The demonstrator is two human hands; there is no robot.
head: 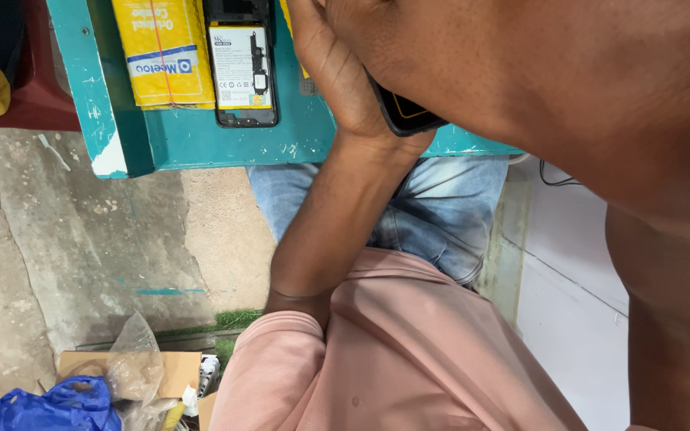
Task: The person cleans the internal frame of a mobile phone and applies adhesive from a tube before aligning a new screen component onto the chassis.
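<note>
Gripping a black slab-shaped phone with an orange-edged panel point(405, 114), the person's left hand point(337, 72) curls its fingers point(321, 32) closed around it just above the near edge of the teal painted wooden surface point(201, 140). The right arm crosses close before the camera; its hand is out of view. Beyond the fingers lies an opened black phone with its white-labelled battery exposed point(241, 72), beside a yellow cardboard box bound with a rubber band point(165, 52). A steady hold likely calls for keeping the phone over the surface, since blue-jeaned knees point(441, 207) and a concrete floor point(81, 239) lie below that edge. Little room to the right; more opens leftward.
</note>
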